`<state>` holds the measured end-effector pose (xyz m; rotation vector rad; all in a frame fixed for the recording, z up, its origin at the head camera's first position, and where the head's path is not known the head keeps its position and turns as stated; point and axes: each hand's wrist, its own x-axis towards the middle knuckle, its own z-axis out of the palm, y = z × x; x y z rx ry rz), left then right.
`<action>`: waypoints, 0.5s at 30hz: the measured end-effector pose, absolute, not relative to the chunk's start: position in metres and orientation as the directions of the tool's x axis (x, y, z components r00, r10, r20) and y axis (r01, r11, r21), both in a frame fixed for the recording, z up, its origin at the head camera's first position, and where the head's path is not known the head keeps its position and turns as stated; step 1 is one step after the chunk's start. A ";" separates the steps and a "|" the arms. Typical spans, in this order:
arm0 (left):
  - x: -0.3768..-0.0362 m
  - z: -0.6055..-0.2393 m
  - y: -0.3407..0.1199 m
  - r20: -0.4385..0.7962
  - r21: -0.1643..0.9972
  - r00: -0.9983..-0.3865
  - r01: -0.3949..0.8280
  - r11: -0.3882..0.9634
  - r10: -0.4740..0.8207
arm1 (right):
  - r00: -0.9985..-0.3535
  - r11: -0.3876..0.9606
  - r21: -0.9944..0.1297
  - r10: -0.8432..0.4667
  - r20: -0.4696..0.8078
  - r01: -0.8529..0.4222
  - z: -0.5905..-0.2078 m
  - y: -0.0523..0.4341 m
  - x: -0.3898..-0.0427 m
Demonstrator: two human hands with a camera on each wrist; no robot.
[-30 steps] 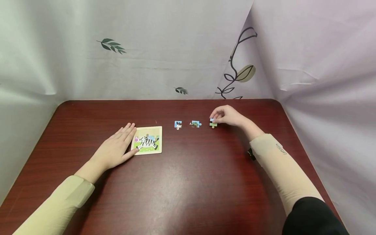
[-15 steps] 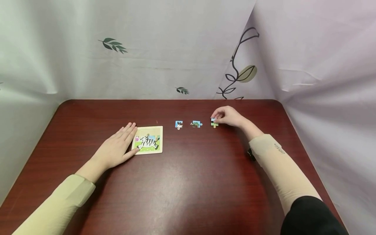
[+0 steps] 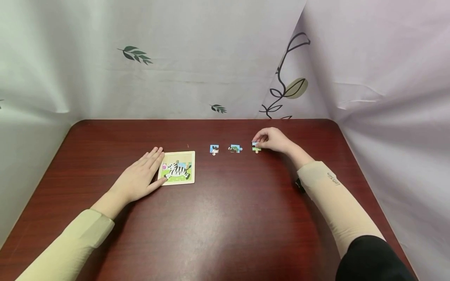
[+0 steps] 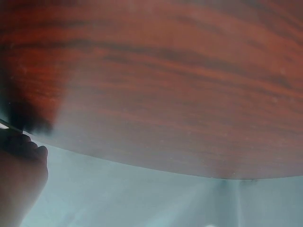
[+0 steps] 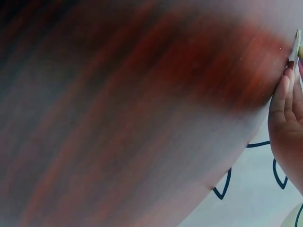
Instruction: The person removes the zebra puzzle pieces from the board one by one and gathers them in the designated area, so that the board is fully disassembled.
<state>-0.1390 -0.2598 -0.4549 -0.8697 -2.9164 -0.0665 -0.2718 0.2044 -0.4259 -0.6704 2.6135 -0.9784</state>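
A wooden puzzle tray (image 3: 192, 168) with a partly filled zebra picture lies left of the middle in the head view. My left hand (image 3: 138, 179) rests flat at its left side, fingers straight, with the thumb over the lower left corner. At the right, my right hand (image 3: 275, 139) pinches a blue and green puzzle piece (image 3: 256, 148) between thumb and fingers. In the right wrist view the fingers (image 5: 280, 92) and a piece's thin edge show at the far right. The left wrist view catches only part of the left hand (image 4: 23, 175).
Two more puzzle pieces lie in a row between the tray and the right hand: one with a zebra's head (image 3: 214, 149) and one blue and green (image 3: 235, 148). The dark red wooden table (image 3: 218, 218) ends at a pale curtain (image 3: 183, 86) behind it.
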 end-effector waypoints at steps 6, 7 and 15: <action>-0.139 -0.455 -0.260 0.106 0.015 -0.833 0.548 0.837 0.543 | -0.852 0.660 -0.671 -0.517 -0.080 -0.338 -0.428 0.204 -0.273; -0.140 -0.456 -0.260 0.106 0.015 -0.834 0.546 0.837 0.542 | -0.853 0.661 -0.670 -0.516 -0.081 -0.336 -0.428 0.203 -0.273; -0.138 -0.455 -0.259 0.101 0.020 -0.839 0.539 0.842 0.535 | -0.859 0.680 -0.665 -0.499 -0.112 -0.309 -0.427 0.203 -0.270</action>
